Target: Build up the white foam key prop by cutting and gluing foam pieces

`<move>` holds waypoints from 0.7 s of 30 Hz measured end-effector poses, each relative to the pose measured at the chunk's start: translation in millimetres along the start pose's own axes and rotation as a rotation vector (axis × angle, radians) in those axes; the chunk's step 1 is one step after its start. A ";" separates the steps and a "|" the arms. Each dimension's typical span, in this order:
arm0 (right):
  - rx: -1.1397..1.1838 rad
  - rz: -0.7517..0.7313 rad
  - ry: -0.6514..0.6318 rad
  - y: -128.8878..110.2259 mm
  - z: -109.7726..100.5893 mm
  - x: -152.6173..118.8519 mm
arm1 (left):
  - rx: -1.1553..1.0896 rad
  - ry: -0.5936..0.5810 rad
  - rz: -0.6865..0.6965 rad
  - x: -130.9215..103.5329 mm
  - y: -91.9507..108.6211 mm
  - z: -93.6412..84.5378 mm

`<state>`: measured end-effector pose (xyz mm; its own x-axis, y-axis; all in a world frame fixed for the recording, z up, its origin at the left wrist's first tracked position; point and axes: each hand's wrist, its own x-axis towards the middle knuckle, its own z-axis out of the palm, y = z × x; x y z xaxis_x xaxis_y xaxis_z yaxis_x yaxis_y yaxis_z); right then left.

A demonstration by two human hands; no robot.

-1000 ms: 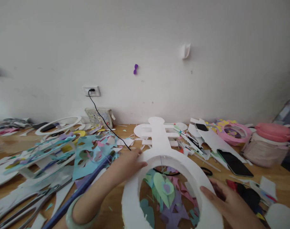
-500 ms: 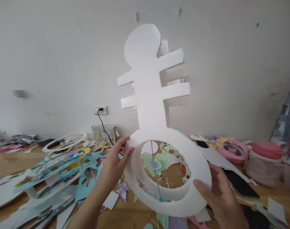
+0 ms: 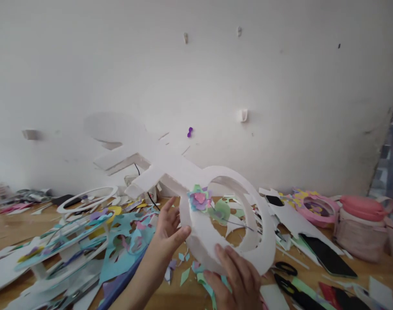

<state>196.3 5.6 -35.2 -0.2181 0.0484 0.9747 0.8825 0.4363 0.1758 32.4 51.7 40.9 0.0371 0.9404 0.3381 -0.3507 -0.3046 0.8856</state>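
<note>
A white foam cutout (image 3: 267, 215) with a ring-shaped base and side bars tilts to the left, its far end blurred against the wall. On the ring's upper left sits a green, pink and purple paper flower (image 3: 199, 199). A green piece (image 3: 220, 211) on a thin stick shows in the ring's opening. My left hand (image 3: 168, 228) is beside the ring's left edge, fingers apart; no grip is visible. My right hand (image 3: 233, 275) has its fingers on the lower rim, gripping it.
Coloured scraps and a blue cut sheet (image 3: 110, 265) cover the wooden table. At left are layered white rings (image 3: 41, 269) and scissors (image 3: 75, 297). To the right lie a phone (image 3: 327, 256), black-handled scissors (image 3: 286, 269), a pink ring (image 3: 328, 219) and a pink-topped bag (image 3: 360, 232).
The cutout has swung from upright to leaning left, bringing the flower into view. My right hand has moved left along the lower rim, and my left hand has loosened from the ring.
</note>
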 end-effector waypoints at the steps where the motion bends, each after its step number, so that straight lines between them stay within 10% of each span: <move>1: 0.018 0.021 -0.003 -5.1 3.6 -1.4 | 0.017 0.054 -0.003 2.8 -1.0 2.5; 10: 0.311 0.122 -0.296 21.4 -7.3 38.3 | 0.027 0.182 0.008 30.9 6.1 -7.7; 21: 0.336 0.706 -0.152 102.9 -22.2 51.1 | -0.046 0.042 -0.066 31.4 43.8 -32.5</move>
<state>285.3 33.0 35.8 0.2694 0.5261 0.8066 0.6659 0.5034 -0.5507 -12.2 72.9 79.9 0.0225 0.9641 0.2646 -0.3918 -0.2351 0.8895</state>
